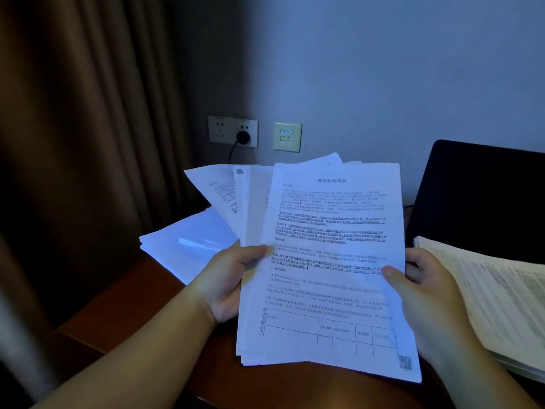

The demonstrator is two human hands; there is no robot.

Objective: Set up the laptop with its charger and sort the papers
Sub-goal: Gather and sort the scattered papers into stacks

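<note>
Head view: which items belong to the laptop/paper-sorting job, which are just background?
Job: fanned sheets in left hand and right hand; left paper stack; right paper stack; laptop; black plug in wall socket.
Background: curtain; network wall plate.

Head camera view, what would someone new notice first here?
First, the fanned sheaf of printed papers at centre, held by the left hand and right hand above the wooden desk. Behind it, a black plug sits in the wall socket. A dark laptop stands at right.
</note>
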